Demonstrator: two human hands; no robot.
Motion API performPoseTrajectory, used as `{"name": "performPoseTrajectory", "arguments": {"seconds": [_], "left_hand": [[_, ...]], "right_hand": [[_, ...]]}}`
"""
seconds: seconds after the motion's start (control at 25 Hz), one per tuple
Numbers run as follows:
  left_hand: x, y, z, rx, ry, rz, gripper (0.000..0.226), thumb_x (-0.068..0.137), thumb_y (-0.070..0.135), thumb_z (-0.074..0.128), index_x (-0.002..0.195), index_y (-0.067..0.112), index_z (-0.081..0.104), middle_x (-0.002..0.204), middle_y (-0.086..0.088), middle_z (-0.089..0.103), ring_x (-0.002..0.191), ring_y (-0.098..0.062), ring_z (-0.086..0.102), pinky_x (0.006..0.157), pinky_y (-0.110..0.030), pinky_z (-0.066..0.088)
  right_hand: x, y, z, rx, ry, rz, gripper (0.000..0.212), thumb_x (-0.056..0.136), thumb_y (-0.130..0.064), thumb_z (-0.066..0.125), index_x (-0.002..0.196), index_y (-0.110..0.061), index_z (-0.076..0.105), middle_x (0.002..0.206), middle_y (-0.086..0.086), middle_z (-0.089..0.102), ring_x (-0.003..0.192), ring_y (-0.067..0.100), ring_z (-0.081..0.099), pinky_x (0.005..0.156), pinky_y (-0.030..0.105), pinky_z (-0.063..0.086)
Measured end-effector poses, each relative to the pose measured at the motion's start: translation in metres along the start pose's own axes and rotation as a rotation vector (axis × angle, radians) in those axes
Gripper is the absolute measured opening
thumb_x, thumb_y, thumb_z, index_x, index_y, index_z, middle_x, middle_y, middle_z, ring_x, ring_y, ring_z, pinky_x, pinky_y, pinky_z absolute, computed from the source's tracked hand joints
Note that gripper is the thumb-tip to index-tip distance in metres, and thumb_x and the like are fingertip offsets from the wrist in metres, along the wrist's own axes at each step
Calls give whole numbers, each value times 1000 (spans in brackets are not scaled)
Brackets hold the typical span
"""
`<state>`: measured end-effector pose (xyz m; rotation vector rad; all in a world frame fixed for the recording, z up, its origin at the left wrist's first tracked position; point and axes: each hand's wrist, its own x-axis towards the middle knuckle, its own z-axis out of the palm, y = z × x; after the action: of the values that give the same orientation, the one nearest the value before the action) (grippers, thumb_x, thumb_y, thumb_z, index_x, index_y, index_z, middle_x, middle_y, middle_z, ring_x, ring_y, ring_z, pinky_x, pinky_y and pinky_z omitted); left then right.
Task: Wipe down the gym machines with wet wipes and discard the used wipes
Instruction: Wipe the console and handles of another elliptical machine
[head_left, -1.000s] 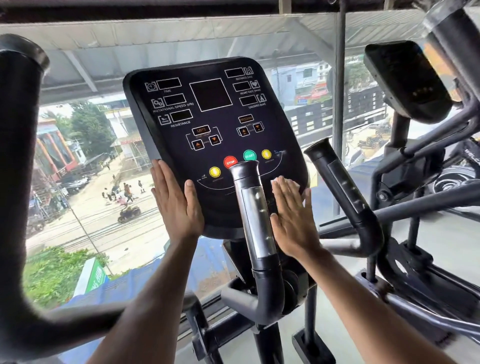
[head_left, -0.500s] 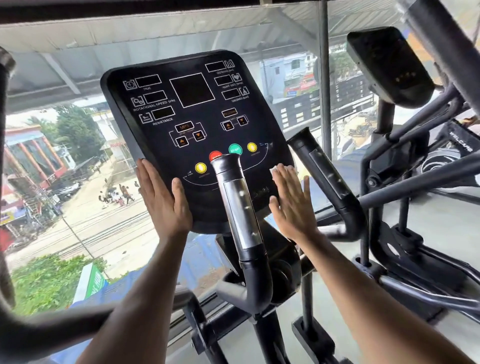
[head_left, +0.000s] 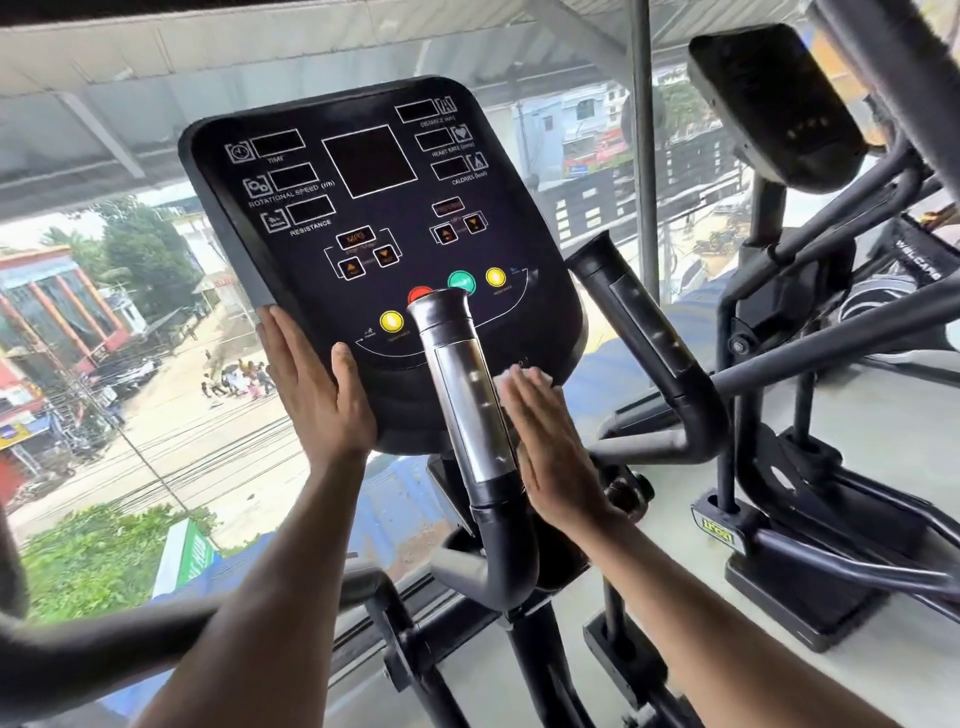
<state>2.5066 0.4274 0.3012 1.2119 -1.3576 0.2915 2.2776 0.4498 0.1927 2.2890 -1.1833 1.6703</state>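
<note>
The person's left hand (head_left: 317, 395) lies flat with straight fingers against the lower left edge of the console (head_left: 363, 218), thumb spread onto its face; it holds nothing and seems only to steady the panel. If that bracing pressure slackens, the console could rock on its mount under the wiping stroke, and the pass would likely skip patches.

Moving right, the yellow button (head_left: 390, 320), the red button (head_left: 418, 294) and the green button (head_left: 461, 280) sit just above the area being cleaned. A stroke that rides upward could press one of them, or push moisture into the seams around them.

The upright handlebar grip (head_left: 465, 405) stands in front of the console's centre, between the two hands. It blocks a straight sweep across, so the strip behind it may well be missed, and knuckles could knock against it.

The right hand (head_left: 550, 441) is flat too, fingers straight and together, pressing the white wet wipe (head_left: 535, 375) against the console's lower right part; only a small edge of the wipe shows past the fingertips. With no curl around it, the wipe is kept there by pressure alone, so it could bunch or slide off the bottom edge and drop to the floor.

No bin, wipe pack or other container is in view, so where the used wipe will go cannot be told.
</note>
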Motion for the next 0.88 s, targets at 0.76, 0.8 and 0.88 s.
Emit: {"name": "performPoseTrajectory", "arguments": {"seconds": [0.76,0.8,0.88], "left_hand": [[1,-2,-1,1,-16,-20,70,107,42,28,166,9,9,174,-8,5,161,-22,2,129,-50,6],[2,-3,-1,0,-21,-10,70,107,43,28,166,8,9,174,-9,4,161,-22,2,129,-50,6],[2,-5,0,2,-22,-4,71,107,44,27,166,8,9,174,-10,4,161,-22,2,130,-48,7]], "right_hand": [[-5,-55,26,410,353,390,14,84,0,80,90,-9,70,88,-5,63,84,-6,60,74,7,43],[-5,-54,24,416,333,374,13,84,-1,79,90,-8,71,89,-4,64,84,-8,60,74,6,43],[-4,-41,17,422,328,383,12,86,-3,77,92,-12,72,93,-2,68,88,-2,65,76,18,52]]}}
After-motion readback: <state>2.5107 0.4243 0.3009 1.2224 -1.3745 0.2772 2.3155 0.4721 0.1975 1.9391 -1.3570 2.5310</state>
